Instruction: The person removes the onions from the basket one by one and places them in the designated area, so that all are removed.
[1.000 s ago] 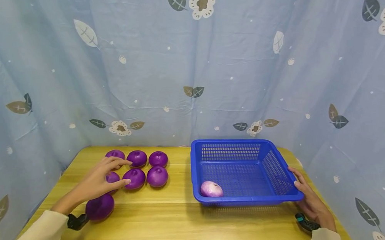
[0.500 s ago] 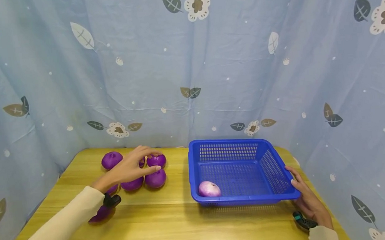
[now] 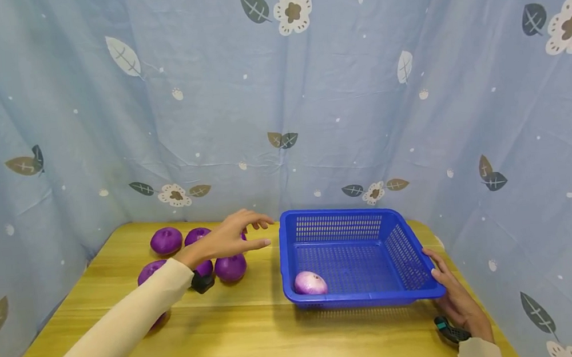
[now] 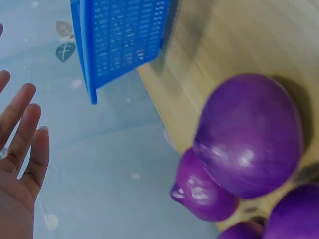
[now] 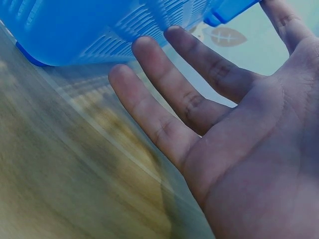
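My left hand (image 3: 229, 237) hovers over the right side of a group of purple onions (image 3: 166, 241), thumb and fingers spread with nothing between them. Its fingertips point at the left rim of a blue plastic basket (image 3: 364, 297). Inside the basket's near left corner lies one paler, purple-and-white onion (image 3: 310, 283). My right hand (image 3: 457, 294) holds the basket's right rim, thumb at the edge. In the right wrist view, its other fingers (image 5: 159, 124) reach along the outside, below the perforated wall. The left forearm and hand hide parts of several purple onions.
The yellow wood-grain table (image 3: 260, 342) carries everything. A light blue curtain (image 3: 208, 123) with leaves and flowers hangs around its back and sides. In the left wrist view, a large purple onion (image 4: 249, 139) sits close to the arm's path.
My left hand has moved right, from over the left onions, across the group to just short of the basket, still holding nothing. The right hand and the basket have stayed in place.
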The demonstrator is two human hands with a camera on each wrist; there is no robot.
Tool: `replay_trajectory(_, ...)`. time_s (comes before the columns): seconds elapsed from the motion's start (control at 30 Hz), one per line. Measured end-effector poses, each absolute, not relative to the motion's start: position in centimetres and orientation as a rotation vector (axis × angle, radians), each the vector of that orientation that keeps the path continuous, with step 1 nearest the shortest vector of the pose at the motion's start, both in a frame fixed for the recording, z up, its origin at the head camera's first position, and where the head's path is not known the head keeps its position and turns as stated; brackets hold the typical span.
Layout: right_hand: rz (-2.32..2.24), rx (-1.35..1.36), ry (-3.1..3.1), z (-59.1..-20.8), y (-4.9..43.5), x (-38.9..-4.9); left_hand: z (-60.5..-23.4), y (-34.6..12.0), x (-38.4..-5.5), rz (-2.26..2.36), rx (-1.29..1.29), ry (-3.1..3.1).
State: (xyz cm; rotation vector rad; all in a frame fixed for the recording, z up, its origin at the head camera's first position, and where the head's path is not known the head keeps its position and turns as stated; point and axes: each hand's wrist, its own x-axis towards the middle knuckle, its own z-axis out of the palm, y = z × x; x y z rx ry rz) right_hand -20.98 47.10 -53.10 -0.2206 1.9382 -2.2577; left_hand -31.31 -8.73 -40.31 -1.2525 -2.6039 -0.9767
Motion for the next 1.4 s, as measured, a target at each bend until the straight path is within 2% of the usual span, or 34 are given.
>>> replay_trajectory(0.37, -2.269, -0.197, 1.922, -53.1, 47.1, -21.1, -39.6, -4.5, -32.2, -0.982, -1.352, -2.661)
replay_trajectory(1.0, -2.259, -0.233, 1.929, -52.9, 47.1, -20.9, -39.6, 4.6, -33.4, -0.801, -1.740, -2.730)
replay_trajectory(1.2, -2.271, -0.233, 1.909, -52.9, 47.1, -20.9, -40.2, 6.3, -33.4, -0.828, -1.845, -2.807)
replay_trajectory(1.4, -2.271, -0.207, 1.921, -52.9, 47.1, -21.0, -41.0, 7.2, -33.1, -0.668, -1.985, -2.908)
